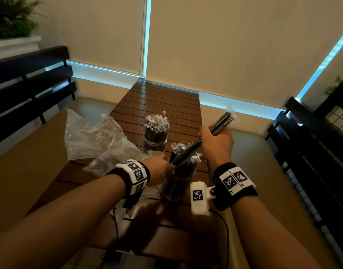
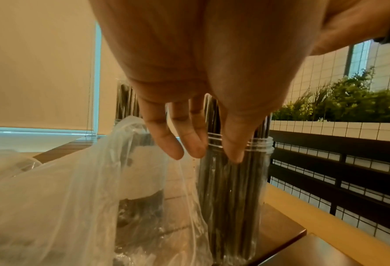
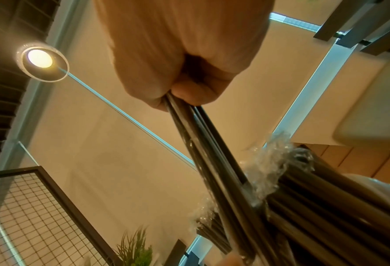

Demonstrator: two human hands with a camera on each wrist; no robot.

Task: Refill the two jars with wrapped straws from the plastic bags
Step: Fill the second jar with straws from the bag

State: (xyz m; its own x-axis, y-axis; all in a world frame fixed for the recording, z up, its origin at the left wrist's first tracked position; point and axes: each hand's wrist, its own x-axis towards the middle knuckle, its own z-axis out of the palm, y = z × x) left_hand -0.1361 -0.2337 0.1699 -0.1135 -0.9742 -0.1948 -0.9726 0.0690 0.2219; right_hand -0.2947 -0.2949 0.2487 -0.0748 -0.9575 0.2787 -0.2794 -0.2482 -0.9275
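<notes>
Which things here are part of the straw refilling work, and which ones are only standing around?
Part of the job:
- near jar, steadied by the left hand
- far jar, full of straws
- straw bundle gripped by the right hand
- plastic bags

Just lying about:
- slatted table
- benches
- plants

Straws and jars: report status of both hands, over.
Right hand grips a bundle of straws, lower ends entering the near jar. Left hand open, fingers against that jar. Far jar packed. Bags lie left, clear.
</notes>
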